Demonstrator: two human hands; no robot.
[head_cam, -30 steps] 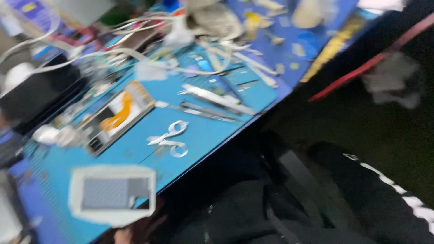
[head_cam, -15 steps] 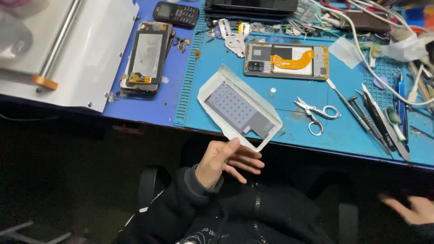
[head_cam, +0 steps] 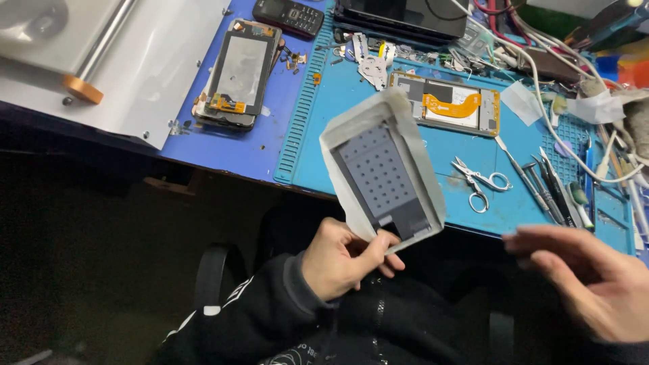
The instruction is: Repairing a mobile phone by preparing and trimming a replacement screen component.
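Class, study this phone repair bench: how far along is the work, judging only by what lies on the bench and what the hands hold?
Done: two phones lie opened, one on the teal mat showing its orange flex cable, another on the blue surface. In hand: the left hand pinches a grey dotted sheet in white backing; the right hand hovers open. Left: both phones remain unclosed, scissors idle.

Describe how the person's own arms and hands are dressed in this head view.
Both hands are bare: no gloves, rings or watch show. The left hand comes out of a black sleeve with a ribbed cuff and white markings lower down. The right hand is motion-blurred at the frame's edge; its sleeve is not visible.
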